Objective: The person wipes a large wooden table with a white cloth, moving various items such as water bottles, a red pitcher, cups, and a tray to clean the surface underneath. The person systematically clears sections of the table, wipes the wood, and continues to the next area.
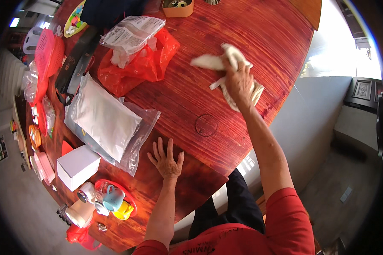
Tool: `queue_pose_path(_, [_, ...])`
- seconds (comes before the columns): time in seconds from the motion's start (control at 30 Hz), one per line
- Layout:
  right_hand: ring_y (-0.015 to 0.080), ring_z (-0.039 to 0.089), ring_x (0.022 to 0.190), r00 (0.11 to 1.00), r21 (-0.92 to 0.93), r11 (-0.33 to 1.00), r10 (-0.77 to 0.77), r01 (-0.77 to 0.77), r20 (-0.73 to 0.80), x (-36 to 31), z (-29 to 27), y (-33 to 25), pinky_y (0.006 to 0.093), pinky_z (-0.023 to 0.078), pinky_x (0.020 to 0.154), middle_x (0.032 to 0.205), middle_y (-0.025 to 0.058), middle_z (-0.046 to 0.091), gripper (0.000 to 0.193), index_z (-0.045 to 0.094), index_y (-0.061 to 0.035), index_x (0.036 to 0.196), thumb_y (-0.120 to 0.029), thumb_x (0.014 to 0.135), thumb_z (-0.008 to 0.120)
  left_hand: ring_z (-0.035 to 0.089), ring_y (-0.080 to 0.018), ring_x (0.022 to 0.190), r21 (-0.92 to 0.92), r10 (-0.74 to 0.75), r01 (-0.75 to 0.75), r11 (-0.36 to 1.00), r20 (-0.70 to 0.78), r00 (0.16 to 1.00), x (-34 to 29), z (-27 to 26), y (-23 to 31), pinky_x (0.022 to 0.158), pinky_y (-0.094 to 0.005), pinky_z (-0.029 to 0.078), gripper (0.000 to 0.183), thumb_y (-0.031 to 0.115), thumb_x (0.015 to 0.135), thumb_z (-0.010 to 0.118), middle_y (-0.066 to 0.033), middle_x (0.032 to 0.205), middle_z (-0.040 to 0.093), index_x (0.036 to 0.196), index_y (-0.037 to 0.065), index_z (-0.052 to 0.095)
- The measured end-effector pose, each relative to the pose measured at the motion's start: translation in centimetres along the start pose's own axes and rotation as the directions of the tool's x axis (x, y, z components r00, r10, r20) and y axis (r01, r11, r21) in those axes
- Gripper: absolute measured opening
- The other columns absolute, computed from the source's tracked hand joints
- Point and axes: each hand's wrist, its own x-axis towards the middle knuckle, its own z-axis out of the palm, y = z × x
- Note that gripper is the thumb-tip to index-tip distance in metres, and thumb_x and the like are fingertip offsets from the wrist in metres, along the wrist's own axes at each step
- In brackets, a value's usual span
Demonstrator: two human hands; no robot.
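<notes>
Shirt (238,240) nearest, left hand (166,163) lies spread, right hand (239,83) clutches cloth (235,55), tray (133,202) holds mugs (113,199).

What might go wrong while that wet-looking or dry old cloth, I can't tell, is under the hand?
The cloth under the right hand might snag the red plastic bag if it swings that way, dragging the bag along. The left hand rests close to the clear bag, so sliding it sideways could push that. The left forearm might also bump the yellow cup beside it.
</notes>
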Motion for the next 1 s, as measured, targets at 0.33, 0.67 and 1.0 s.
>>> queue_pose_path(0.33, [0.0282, 0.043, 0.123, 0.617, 0.25, 0.779, -0.613, 0.575, 0.494, -3.9, -1.6, -8.3, 0.0481, 0.043, 0.099, 0.137, 0.0082, 0.043, 0.043, 0.058, -0.0398, 0.127, -0.03, 0.087, 0.068, 0.029, -0.0392, 0.139, -0.002, -0.019, 0.019, 1.0, -0.028, 0.999, -0.3, 0.4, -0.4, 0.109, -0.0675, 0.015, 0.062, 0.057, 0.089, 0.051, -0.016, 0.151, 0.035, 0.141, 0.023, 0.045])
queue_pose_path(0.67, [0.0313, 0.052, 0.103, 0.995, 0.049, 0.997, 0.058, -0.062, 0.081, 5.7, 1.8, -2.9, 0.0467, 0.046, 0.077, 0.118, 0.0147, 0.049, 0.045, 0.053, -0.0313, 0.135, -0.023, 0.091, 0.061, 0.028, -0.0412, 0.139, -0.03, -0.024, 0.024, 0.999, 0.011, 1.0, 0.0, 0.4, 0.0, 0.108, -0.0676, 0.017, 0.064, 0.055, 0.088, 0.052, -0.0158, 0.152, 0.033, 0.143, 0.022, 0.042])
queue_pose_path(1.0, [0.0256, 0.05, 0.108, 0.821, 0.11, 0.947, -0.316, 0.301, 0.475, -5.7, -1.6, -5.5, 0.049, 0.046, 0.089, 0.126, 0.0108, 0.047, 0.048, 0.055, -0.0286, 0.133, -0.02, 0.087, 0.068, 0.027, -0.0395, 0.14, 0.03, -0.009, 0.009, 0.999, -0.001, 1.0, -0.1, 0.1, -0.3, 0.109, -0.0665, 0.018, 0.064, 0.053, 0.09, 0.049, -0.0152, 0.153, 0.03, 0.143, 0.018, 0.042])
